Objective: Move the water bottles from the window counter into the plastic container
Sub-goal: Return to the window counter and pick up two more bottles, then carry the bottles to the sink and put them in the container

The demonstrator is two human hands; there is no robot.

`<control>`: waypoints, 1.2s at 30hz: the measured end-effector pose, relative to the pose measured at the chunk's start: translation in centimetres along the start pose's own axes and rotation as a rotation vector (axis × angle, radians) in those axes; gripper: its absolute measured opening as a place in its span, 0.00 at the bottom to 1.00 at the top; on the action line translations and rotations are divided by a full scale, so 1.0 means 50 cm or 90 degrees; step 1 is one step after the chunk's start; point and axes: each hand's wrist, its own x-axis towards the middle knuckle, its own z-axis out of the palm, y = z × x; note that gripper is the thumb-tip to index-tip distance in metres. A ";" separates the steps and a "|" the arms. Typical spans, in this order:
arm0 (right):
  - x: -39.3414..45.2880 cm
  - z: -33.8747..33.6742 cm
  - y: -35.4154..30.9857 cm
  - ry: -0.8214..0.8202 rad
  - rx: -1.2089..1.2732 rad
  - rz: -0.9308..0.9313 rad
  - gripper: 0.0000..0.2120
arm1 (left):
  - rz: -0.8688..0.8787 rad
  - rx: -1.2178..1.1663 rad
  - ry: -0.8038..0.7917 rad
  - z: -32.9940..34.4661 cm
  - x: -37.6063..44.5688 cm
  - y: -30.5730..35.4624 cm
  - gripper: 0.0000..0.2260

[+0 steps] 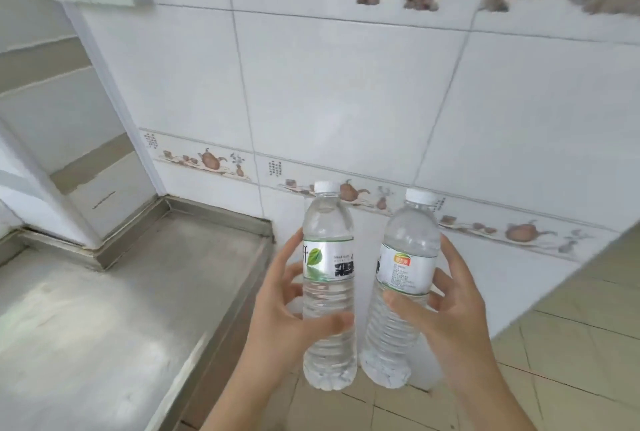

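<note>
Two clear water bottles, each with a white cap, are held upright in the air at 5 o'clock of the steel counter (104,309). The left bottle (329,292) carries a silver label with a green leaf; the right bottle (403,292), tilted slightly, carries a white label with an orange patch; the print is unreadable. The left hand (284,313) grasps the left bottle, thumb across its front, fingers behind. The right hand (446,313) grasps the right bottle likewise
</note>
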 end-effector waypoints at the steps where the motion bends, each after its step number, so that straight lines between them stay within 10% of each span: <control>1: -0.010 -0.046 -0.004 0.027 0.004 0.000 0.47 | 0.003 0.001 -0.027 0.041 0.000 0.003 0.49; 18: -0.082 -0.576 -0.023 0.493 0.003 -0.011 0.48 | 0.049 -0.001 -0.527 0.668 0.084 0.054 0.49; 36: 0.020 -0.993 -0.040 0.745 -0.017 -0.065 0.39 | 0.104 -0.048 -0.733 1.219 0.197 0.099 0.48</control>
